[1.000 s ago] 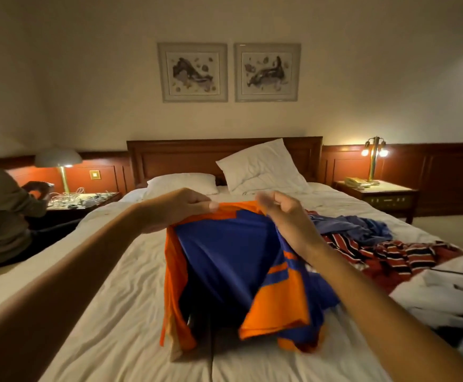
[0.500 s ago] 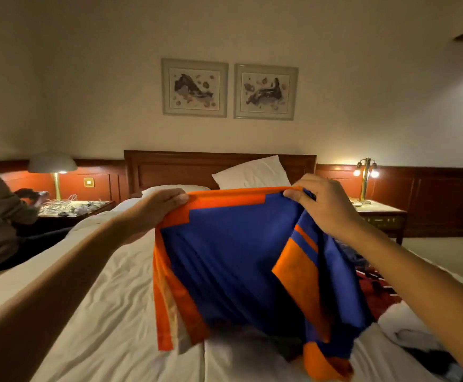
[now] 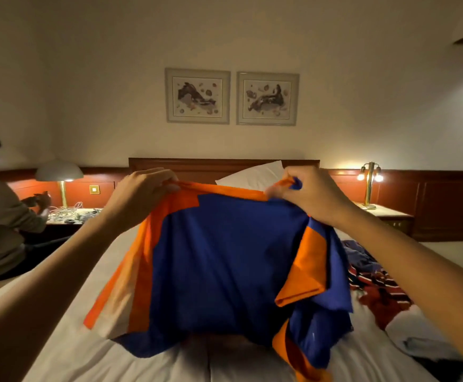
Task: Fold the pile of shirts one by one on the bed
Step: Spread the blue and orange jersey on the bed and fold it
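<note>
A blue and orange shirt (image 3: 224,266) hangs spread in the air above the white bed (image 3: 67,351). My left hand (image 3: 142,191) pinches its top edge at the left corner. My right hand (image 3: 304,194) pinches the top edge at the right corner, where the fabric bunches. The shirt's lower hem brushes the bed sheet. A pile of other shirts (image 3: 376,288), striped red and dark blue, lies on the bed to the right, partly hidden by my right arm.
A person in a brown top (image 3: 1,224) sits at the left by a nightstand with a lamp (image 3: 59,175) and cables. A white pillow (image 3: 255,175) leans on the wooden headboard. A second nightstand with a brass lamp (image 3: 369,183) stands at the right.
Both hands have lifted the shirt up off the bed and moved apart, spreading its top edge wide. My view has tilted upward.
</note>
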